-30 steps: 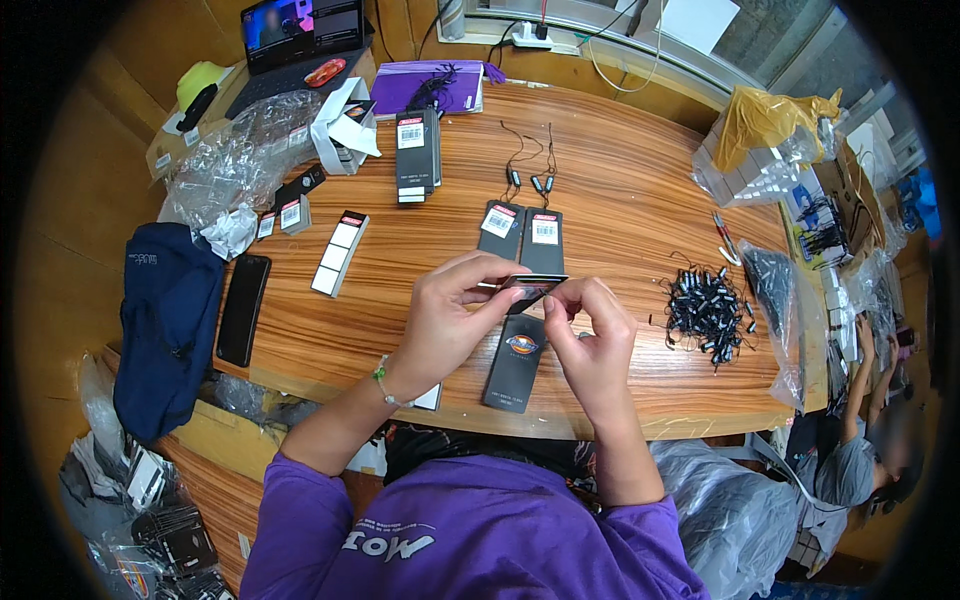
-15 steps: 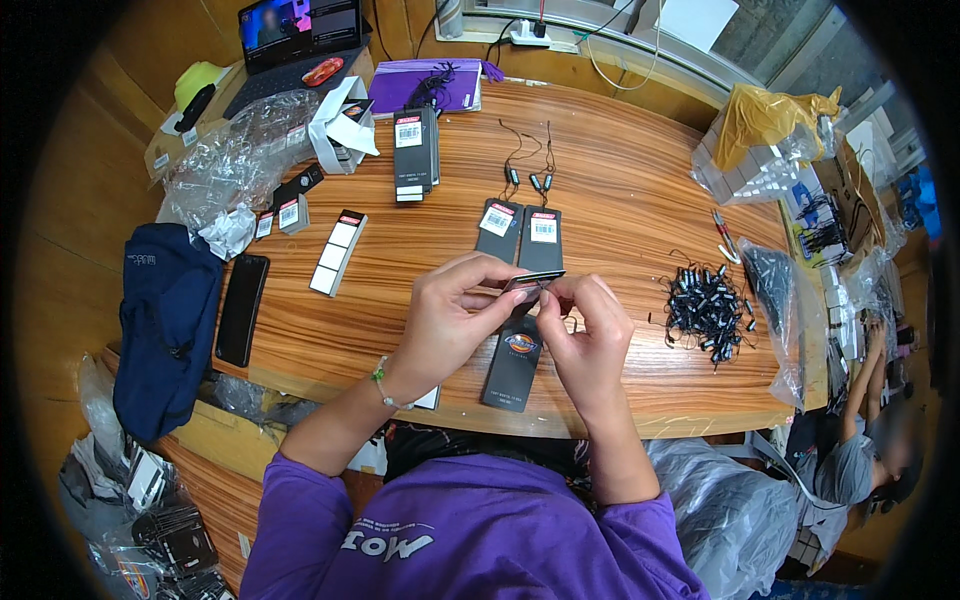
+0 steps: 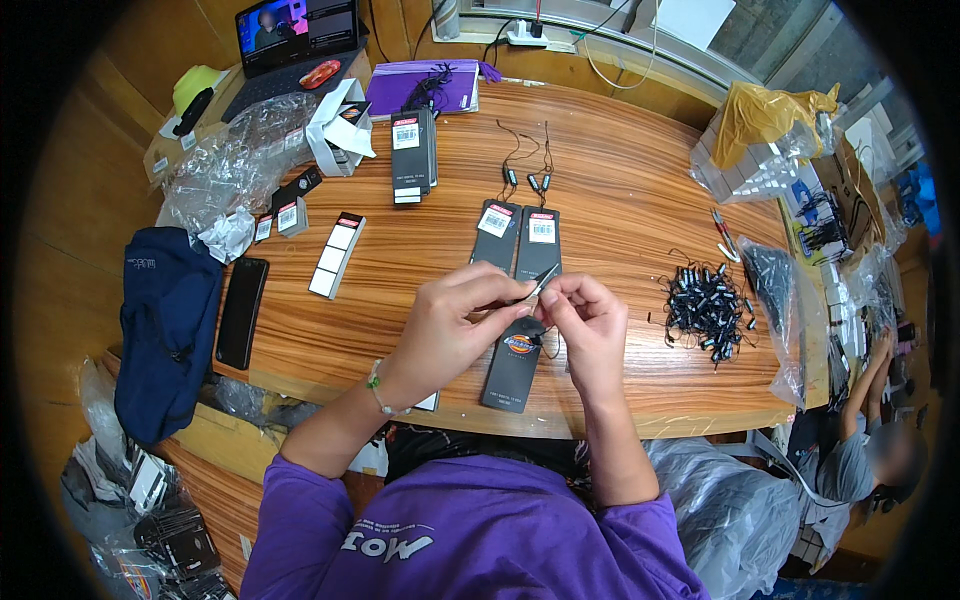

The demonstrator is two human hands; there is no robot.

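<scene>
I pinch a dark tag between the thumb and fingers of my left hand, over the table; it shows almost edge-on, its visible edge slanting from about 7 o'clock to 1 o'clock. My right hand closes thumb against forefinger at the tag's right side, seemingly on a thin cord that dangles below; exactly what lies between those fingertips I cannot tell. The tag sits right between my hands, touching the left and as good as touching the right, so neither is clearly nearer. Taking it as the clock's centre, the emblem tag lies just below, between 6 and 7 o'clock, its long axis running nearly toward me, with an oval orange-and-blue emblem and small pale print. The labelled tags lie side by side between 11 and 12, each with a white barcode label under a red band. The tag stack, between 10 and 11, bears the same kind of label. The cord heap lies at 3 o'clock, nearer my right hand; the sticker strip, white squares under a red end, lies near 9.
</scene>
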